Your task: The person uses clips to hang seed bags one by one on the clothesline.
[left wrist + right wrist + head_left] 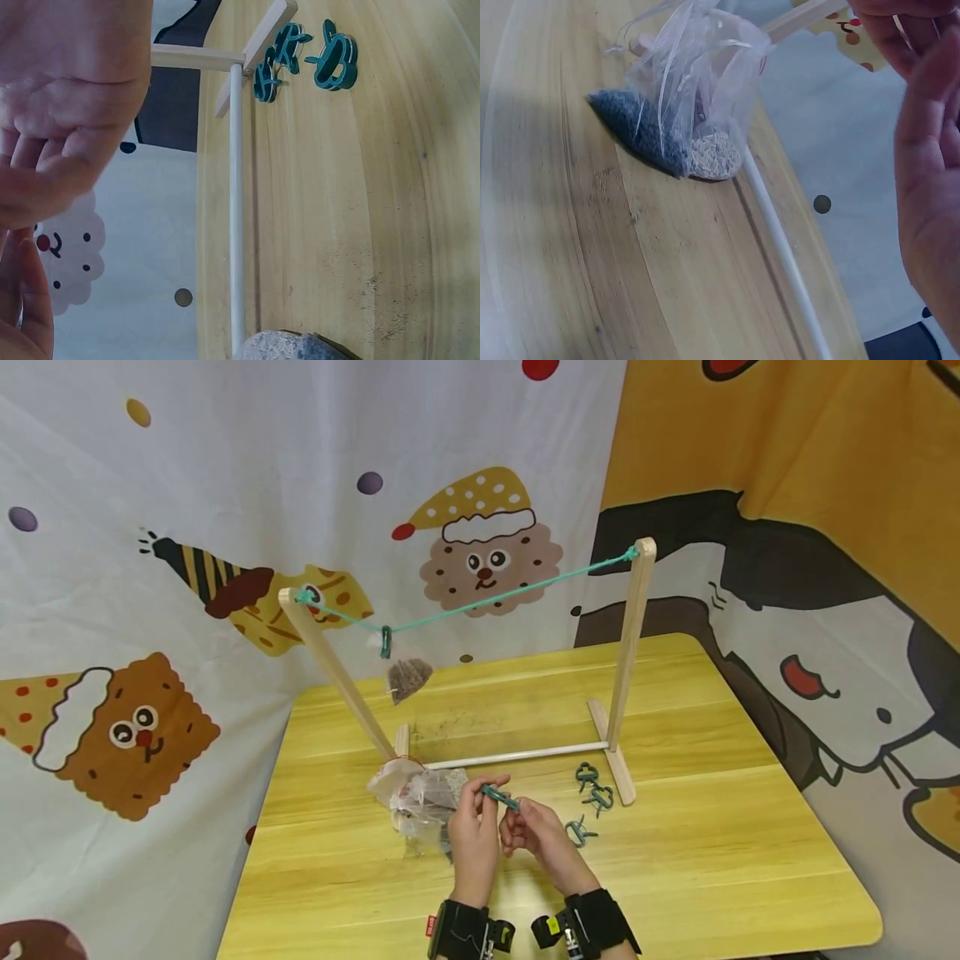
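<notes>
Both hands meet above the table's near middle. My left hand (482, 791) pinches one end of a teal clip (499, 797) and my right hand (517, 816) pinches the other end. Just left of the left hand lie clear plastic bags (415, 800) of grey and pale grains, seen close in the right wrist view as bags (694, 112) resting on the wood. Three loose teal clips (592, 797) lie right of the hands, with two clips (334, 56) plain in the left wrist view. One clip (386, 642) on the teal string (510, 596) holds a hanging bag (408, 678).
A wooden rack (630, 643) with two posts and a white base rod (517, 756) stands mid-table on the yellow wooden table (712, 860). Printed cloth hangs behind and to both sides. The table's edge runs close below my wrists.
</notes>
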### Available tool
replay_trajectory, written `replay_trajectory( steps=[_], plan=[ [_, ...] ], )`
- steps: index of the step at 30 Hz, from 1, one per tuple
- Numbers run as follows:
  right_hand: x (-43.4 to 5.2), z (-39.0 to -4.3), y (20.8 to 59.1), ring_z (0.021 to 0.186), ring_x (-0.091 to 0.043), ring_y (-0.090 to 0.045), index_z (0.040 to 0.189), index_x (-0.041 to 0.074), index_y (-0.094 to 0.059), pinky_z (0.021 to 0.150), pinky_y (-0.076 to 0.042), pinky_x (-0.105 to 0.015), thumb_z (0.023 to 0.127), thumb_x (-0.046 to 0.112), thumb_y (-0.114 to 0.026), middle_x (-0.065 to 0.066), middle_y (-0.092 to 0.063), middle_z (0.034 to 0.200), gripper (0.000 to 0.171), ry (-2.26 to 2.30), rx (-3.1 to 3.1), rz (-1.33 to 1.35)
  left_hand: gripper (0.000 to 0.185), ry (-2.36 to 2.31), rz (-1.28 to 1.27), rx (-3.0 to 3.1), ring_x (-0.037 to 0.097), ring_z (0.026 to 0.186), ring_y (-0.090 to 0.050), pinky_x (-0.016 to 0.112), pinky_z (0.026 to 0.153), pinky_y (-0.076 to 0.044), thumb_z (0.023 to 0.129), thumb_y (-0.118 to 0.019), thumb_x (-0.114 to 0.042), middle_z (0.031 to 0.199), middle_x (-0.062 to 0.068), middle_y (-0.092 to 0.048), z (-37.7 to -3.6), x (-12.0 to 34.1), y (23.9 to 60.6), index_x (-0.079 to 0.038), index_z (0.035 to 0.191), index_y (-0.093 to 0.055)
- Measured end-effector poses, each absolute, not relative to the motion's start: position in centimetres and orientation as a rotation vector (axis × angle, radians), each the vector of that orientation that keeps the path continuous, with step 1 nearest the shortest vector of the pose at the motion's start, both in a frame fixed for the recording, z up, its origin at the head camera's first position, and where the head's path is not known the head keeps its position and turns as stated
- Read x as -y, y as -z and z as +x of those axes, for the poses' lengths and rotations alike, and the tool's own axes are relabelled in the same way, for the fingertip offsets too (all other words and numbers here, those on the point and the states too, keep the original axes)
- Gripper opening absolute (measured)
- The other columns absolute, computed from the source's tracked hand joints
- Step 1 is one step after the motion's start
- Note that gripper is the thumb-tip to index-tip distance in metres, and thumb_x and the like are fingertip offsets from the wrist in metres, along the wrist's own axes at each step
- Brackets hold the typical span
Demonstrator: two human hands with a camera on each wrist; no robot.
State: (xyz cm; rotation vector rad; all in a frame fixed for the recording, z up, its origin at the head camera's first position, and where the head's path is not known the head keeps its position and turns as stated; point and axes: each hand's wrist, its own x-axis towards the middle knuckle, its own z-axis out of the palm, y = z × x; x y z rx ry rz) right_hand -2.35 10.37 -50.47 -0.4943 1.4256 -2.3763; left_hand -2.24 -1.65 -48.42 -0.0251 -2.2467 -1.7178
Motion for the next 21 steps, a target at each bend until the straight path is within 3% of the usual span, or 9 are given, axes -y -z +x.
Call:
replay_trajectory(
  steps=[4,7,11,16,21],
  plan=[
    [-10.2,-2.1,49.4,0.059,-0.019,-0.054,0.084,-0.012,-0.045,0.054,-0.05,-0.038,0.099,0.015,-0.029,-0.024,-0.048,0.069,0.035,2.336,-1.603,-0.463,0.016,1.667,0.017,2.261,0.01,0.036,-0.026,0.025,0.033,-0.028,0.094,-0.044,-0.031,0.102,-0.017,-0.063,-2.2,1.8,48.7,-0.026,0.104,-0.056],
    [-10.2,-1.9,48.4,0.059,-0.024,-0.053,0.084,-0.012,-0.047,0.054,-0.05,-0.041,0.098,0.012,-0.033,-0.033,-0.045,0.072,0.031,2.29,-1.737,-0.401,0.015,1.593,0.01,2.273,0.004,0.047,-0.044,0.023,0.04,-0.036,0.093,-0.047,-0.03,0.098,-0.018,-0.064,-2.2,1.9,48.9,-0.027,0.103,-0.057],
    [-10.2,-1.6,47.3,0.059,-0.029,-0.051,0.082,-0.01,-0.048,0.053,-0.049,-0.041,0.098,0.019,-0.036,-0.031,-0.046,0.071,0.035,2.264,-1.856,-0.315,0.015,1.513,-0.012,2.272,0.005,0.073,-0.059,0.023,0.054,-0.044,0.091,-0.051,-0.03,0.09,-0.017,-0.064,-2.1,1.8,49.1,-0.027,0.102,-0.06],
    [-10.3,-1.5,47.3,0.057,-0.029,-0.051,0.081,-0.012,-0.046,0.05,-0.048,-0.042,0.099,0.015,-0.03,-0.032,-0.045,0.069,0.036,2.253,-1.879,-0.379,0.013,1.439,0.005,2.255,0.004,0.069,-0.057,0.023,0.056,-0.046,0.089,-0.055,-0.03,0.086,-0.017,-0.064,-2.1,1.9,49.3,-0.026,0.098,-0.063],
    [-10.2,-1.4,47.4,0.058,-0.031,-0.051,0.084,-0.013,-0.045,0.049,-0.048,-0.044,0.097,0.01,-0.035,-0.034,-0.044,0.071,0.029,2.217,-1.878,-0.418,0.014,1.405,0.071,2.234,0.003,0.065,-0.056,0.022,0.053,-0.045,0.087,-0.057,-0.033,0.08,-0.017,-0.063,-2.1,2.2,49.6,-0.026,0.096,-0.065]
  ],
)
